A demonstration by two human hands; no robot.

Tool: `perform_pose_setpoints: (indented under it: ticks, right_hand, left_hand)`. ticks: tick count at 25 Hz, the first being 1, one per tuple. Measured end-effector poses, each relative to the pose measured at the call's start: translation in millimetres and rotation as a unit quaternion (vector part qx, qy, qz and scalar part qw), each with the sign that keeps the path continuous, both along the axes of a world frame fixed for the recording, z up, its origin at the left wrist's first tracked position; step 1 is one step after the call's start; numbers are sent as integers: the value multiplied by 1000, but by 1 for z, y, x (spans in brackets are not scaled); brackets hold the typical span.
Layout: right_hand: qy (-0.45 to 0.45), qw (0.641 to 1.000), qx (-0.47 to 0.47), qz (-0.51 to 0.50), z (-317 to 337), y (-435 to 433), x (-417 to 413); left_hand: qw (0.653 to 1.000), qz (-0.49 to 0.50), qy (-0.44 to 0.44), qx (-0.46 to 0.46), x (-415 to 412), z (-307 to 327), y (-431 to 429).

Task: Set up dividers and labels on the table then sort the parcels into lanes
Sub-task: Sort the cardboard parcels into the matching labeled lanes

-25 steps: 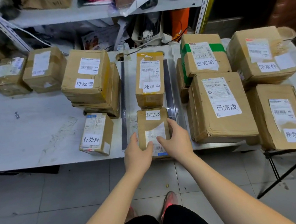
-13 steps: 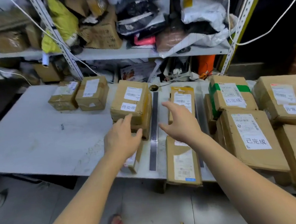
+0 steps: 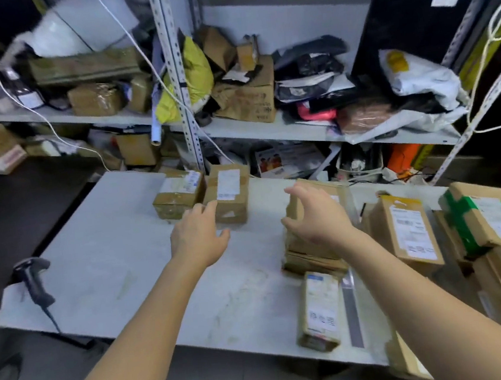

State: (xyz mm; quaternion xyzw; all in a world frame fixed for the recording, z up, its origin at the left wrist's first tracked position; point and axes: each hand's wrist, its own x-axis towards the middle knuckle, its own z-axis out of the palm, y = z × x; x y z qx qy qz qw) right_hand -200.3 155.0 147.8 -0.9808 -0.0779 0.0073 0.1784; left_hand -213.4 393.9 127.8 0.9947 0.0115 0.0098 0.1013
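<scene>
Left hand: palm down above the worktop, fingers loosely spread, grip empty — fingertips at the near edge of the far box; contact cannot be told.
Right hand: raised in front of the box stack, thumb and fingers curved apart, grip spread and holding nothing.
Far box: upright at the back of the worktop, white label on top, touching a second box on its left.
Box stack: mid-worktop, partly hidden by the right hand.
Small box: just in front of the stack at the front edge, label up.
Divider: a grey strip lying flat just right of the small box.
Right-side parcels: a long box beyond the divider, then a green-taped box — packed close together.
Scanner: at the worktop's left corner, cord hanging off the edge.
Shelves: behind the worktop, crammed with bags and cartons.
</scene>
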Motion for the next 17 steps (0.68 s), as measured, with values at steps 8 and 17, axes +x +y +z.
perform_pose_setpoints:
  ticks: [8, 17]
  right_hand:
    - [56, 998, 6, -9, -30, 66, 75]
    - [141, 988, 49, -24, -93, 92, 191]
  left_hand:
    - [1000, 6, 25, 12, 81, -31, 72]
    - [994, 15, 105, -12, 182, -73, 87]
